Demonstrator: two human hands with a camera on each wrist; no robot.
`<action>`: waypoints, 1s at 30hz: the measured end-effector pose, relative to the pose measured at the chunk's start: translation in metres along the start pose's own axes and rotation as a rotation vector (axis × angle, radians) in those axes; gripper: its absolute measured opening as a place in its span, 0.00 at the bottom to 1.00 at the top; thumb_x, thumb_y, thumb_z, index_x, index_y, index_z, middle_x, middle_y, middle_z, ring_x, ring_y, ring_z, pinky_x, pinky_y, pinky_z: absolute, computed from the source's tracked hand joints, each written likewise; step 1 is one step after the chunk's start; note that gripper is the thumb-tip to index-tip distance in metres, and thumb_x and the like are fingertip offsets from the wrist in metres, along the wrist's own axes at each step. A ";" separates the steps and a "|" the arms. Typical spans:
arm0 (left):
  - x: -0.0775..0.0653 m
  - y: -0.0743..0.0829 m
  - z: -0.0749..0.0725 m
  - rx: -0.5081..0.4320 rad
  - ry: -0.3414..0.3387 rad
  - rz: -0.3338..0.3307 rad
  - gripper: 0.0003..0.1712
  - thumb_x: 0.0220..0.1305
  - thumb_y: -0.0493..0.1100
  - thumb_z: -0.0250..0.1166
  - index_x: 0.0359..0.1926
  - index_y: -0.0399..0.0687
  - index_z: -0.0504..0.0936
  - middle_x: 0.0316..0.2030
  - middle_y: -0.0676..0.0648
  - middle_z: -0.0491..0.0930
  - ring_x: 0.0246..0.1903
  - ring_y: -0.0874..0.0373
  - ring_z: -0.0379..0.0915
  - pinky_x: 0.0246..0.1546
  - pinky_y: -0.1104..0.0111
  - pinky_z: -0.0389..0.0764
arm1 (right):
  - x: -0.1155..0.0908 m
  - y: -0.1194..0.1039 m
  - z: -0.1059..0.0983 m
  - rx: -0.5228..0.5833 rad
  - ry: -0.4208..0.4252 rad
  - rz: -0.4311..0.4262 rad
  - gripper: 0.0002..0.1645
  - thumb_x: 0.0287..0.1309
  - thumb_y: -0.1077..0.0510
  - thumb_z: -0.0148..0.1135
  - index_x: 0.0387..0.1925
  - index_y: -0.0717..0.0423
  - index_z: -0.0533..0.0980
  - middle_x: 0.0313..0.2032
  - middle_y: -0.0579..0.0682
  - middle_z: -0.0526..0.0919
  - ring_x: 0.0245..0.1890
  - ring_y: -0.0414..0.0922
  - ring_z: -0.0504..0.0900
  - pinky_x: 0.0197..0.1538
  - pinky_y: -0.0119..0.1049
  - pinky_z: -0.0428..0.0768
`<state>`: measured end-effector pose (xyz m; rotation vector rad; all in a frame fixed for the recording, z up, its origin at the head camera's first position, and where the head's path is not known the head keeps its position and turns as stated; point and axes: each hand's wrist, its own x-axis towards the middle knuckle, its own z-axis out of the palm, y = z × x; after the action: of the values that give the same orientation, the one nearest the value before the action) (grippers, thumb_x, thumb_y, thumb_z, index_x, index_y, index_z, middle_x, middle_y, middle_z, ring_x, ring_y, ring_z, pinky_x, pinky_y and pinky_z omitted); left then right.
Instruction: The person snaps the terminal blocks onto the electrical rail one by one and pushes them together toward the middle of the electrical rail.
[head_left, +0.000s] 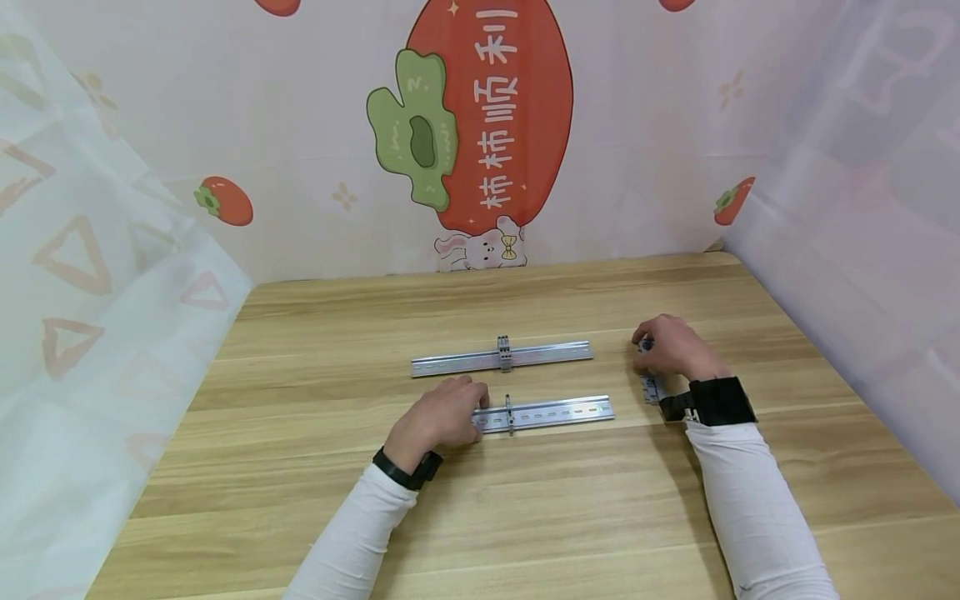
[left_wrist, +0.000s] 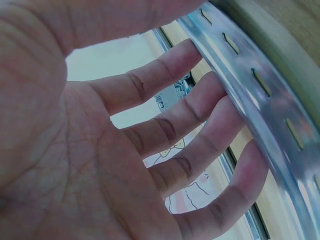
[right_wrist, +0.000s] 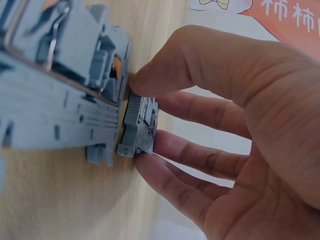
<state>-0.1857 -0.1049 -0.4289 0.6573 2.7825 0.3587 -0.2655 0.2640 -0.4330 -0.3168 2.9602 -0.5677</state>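
My left hand (head_left: 442, 414) holds the left end of the nearer slotted metal DIN rail (head_left: 562, 412). In the left wrist view its fingertips meet one long edge of the rail. A thin terminal block (head_left: 509, 415) sits across that rail, just right of the hand. Off to the right, my right hand (head_left: 677, 350) pinches a grey terminal block (right_wrist: 139, 122) between thumb and fingers, close to the tabletop. Beside it, nearer the wrist camera, more grey terminal block pieces (right_wrist: 60, 100) stand on the wood.
A second DIN rail (head_left: 457, 364) lies behind the first, with several terminal blocks (head_left: 504, 354) clustered at its middle. The wooden table (head_left: 337, 317) meets a printed cloth backdrop (head_left: 315, 167) at the rear, with pale sheets at both sides.
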 end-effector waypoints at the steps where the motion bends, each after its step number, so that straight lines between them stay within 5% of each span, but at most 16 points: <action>1: 0.000 0.000 0.000 0.001 -0.001 -0.001 0.18 0.55 0.37 0.76 0.48 0.46 0.83 0.39 0.50 0.75 0.40 0.55 0.70 0.41 0.59 0.76 | 0.000 0.000 0.000 0.000 0.003 0.001 0.21 0.51 0.62 0.72 0.47 0.68 0.82 0.48 0.67 0.81 0.47 0.60 0.75 0.50 0.56 0.74; 12: 0.000 0.000 0.000 -0.015 0.005 0.003 0.18 0.54 0.37 0.76 0.47 0.45 0.83 0.39 0.50 0.76 0.39 0.55 0.70 0.40 0.58 0.76 | -0.001 -0.001 -0.005 0.004 0.063 -0.039 0.22 0.50 0.62 0.72 0.48 0.68 0.82 0.47 0.66 0.81 0.45 0.58 0.76 0.48 0.55 0.75; 30: 0.000 -0.001 0.000 -0.003 0.003 0.008 0.18 0.55 0.37 0.76 0.48 0.46 0.84 0.39 0.50 0.75 0.39 0.56 0.70 0.40 0.60 0.76 | -0.020 -0.047 -0.032 0.086 0.241 -0.291 0.21 0.50 0.62 0.75 0.48 0.61 0.84 0.43 0.58 0.81 0.43 0.57 0.85 0.46 0.54 0.79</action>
<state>-0.1862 -0.1060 -0.4293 0.6675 2.7825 0.3662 -0.2424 0.2368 -0.3848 -0.7266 3.1264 -0.8164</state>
